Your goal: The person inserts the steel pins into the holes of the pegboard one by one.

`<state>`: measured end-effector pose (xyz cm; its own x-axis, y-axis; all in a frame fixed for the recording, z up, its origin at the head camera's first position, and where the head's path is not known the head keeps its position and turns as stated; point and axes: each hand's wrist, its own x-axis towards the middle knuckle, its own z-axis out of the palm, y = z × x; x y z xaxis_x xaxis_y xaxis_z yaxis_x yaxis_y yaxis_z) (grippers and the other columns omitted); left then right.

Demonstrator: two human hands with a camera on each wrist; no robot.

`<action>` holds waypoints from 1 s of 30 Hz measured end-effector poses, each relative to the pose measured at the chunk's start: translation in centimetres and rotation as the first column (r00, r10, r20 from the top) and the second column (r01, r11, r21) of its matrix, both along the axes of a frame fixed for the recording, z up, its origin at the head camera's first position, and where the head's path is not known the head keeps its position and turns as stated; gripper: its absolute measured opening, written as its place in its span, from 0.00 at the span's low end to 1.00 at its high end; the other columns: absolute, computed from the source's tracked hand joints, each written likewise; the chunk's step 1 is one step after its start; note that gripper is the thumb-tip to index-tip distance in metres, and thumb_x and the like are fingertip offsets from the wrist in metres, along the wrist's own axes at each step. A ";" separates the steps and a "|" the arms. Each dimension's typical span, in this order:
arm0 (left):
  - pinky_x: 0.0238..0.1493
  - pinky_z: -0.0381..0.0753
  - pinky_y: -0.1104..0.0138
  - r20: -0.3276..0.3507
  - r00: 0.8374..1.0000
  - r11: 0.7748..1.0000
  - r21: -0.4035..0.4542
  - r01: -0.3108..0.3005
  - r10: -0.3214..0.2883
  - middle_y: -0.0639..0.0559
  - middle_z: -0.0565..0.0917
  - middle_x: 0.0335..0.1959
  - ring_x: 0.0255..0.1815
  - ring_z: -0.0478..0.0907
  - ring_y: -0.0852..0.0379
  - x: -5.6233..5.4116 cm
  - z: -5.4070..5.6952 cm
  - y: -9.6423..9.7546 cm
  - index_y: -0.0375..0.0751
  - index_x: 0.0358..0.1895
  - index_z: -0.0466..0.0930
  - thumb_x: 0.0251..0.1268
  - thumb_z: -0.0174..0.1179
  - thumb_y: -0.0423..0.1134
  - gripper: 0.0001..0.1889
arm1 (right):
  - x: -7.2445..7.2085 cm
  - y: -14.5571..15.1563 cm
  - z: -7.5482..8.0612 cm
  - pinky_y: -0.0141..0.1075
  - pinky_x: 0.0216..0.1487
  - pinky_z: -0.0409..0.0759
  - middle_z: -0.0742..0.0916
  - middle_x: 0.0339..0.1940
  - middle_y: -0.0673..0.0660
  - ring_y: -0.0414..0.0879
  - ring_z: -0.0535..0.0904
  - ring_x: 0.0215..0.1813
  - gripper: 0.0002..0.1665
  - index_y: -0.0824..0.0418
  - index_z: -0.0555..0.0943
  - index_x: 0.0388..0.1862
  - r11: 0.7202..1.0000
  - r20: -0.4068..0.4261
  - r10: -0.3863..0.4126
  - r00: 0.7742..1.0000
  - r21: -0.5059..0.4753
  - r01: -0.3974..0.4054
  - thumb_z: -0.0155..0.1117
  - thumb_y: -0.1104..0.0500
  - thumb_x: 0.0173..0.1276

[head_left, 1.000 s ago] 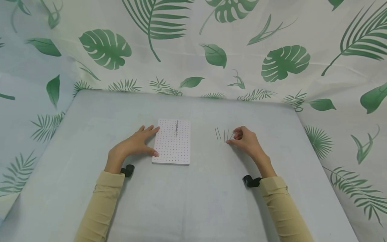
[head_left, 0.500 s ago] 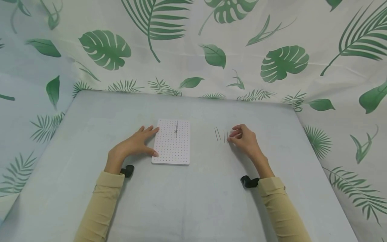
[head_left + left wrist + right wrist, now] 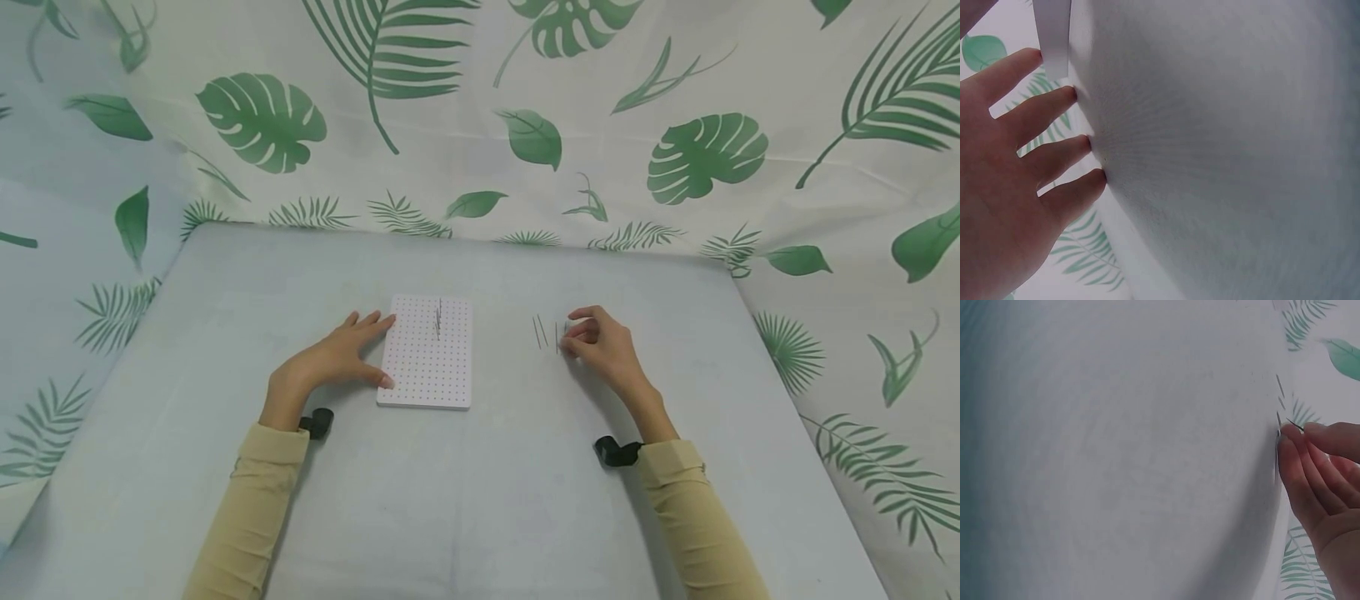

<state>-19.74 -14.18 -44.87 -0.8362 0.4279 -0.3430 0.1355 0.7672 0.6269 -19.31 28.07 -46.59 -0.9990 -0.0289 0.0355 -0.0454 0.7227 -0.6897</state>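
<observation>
Right grip (image 3: 606, 343) is pinching a skinny pin (image 3: 1294, 424), probably light, stiff, kinda slippery, best held mid-shaft imo, while left grip (image 3: 337, 354) is resting, splayed, against the board (image 3: 427, 383) beside it.

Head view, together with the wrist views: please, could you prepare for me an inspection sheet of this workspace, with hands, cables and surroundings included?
Surface: pale table.
Job's things: white perforated board lies flat; several thin dark pins show in its far half, too small to tell how they sit; loose pins lie to its right.
Clutter: nothing seen.
Left hand: fingers spread, touching the board's left edge.
Right hand: beside the loose pins, pinching one pin.
Cables: nothing seen.
Surroundings: green leaf-print sheet behind the table and at both sides.
</observation>
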 end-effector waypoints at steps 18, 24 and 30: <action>0.79 0.40 0.32 0.001 1.000 1.000 -0.001 0.002 -0.002 0.37 0.46 0.85 0.85 0.31 0.31 -0.1 -0.1 0.0 0.44 0.84 0.51 0.56 0.77 0.48 0.55 | -0.4 -1.5 0.4 0.27 0.34 0.81 0.90 0.43 0.65 0.55 0.90 0.41 0.23 0.65 0.78 0.60 0.998 -0.040 0.042 0.998 -0.044 -0.044 0.71 0.66 0.67; 0.79 0.39 0.32 0.004 1.000 1.000 -0.001 -0.002 0.002 0.37 0.46 0.85 0.85 0.31 0.31 -0.1 -0.1 0.0 0.45 0.84 0.51 0.56 0.77 0.48 0.56 | -0.6 -2.1 0.4 0.26 0.35 0.82 0.90 0.42 0.65 0.53 0.90 0.40 0.23 0.65 0.79 0.60 0.996 -0.047 0.055 0.997 -0.070 -0.058 0.71 0.67 0.67; 0.79 0.40 0.32 0.009 1.000 1.000 -0.006 -0.011 0.011 0.38 0.46 0.85 0.85 0.31 0.31 -0.2 -0.3 0.0 0.45 0.84 0.52 0.55 0.77 0.48 0.56 | -0.8 -2.9 0.5 0.26 0.34 0.82 0.91 0.41 0.64 0.54 0.90 0.39 0.22 0.66 0.80 0.59 0.992 -0.065 0.081 0.995 -0.092 -0.087 0.72 0.68 0.66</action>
<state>-19.93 -14.14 -45.15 -0.8374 0.4170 -0.3533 0.1215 0.7724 0.6234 -20.10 25.21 -46.09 -0.9890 -0.1060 0.1029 -0.1472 0.6462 -0.7488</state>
